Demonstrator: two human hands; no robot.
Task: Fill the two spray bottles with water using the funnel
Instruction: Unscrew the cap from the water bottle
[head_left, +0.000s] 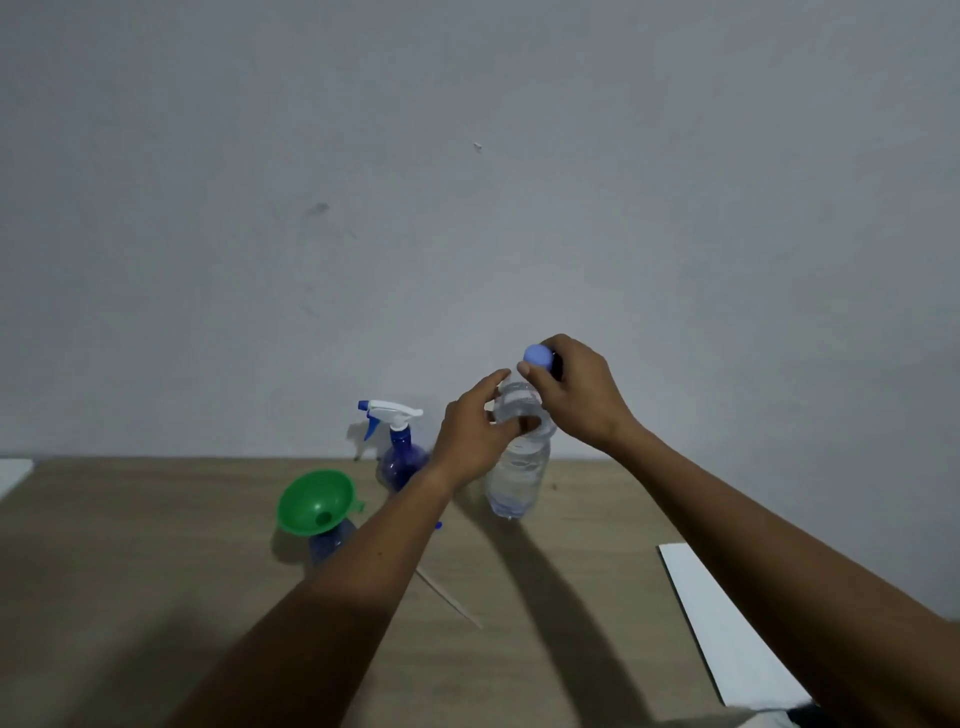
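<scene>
A clear water bottle (519, 475) stands upright on the wooden table (156, 597). My left hand (470, 436) grips its upper part. My right hand (574, 387) pinches the pale blue cap (536, 356) at the bottle's top; whether the cap is on the neck or lifted off is unclear. A green funnel (314, 501) sits in the mouth of a blue spray bottle (327, 543) that has no spray head. Behind it stands a second blue spray bottle (402, 465) with its white and blue trigger head (389, 413) on.
A thin clear tube (449, 597) lies on the table by my left forearm, with a small blue part (439, 525) peeking out behind the arm. A white board (727, 618) lies at the right edge, another white piece (13, 475) at the far left. A grey wall stands close behind.
</scene>
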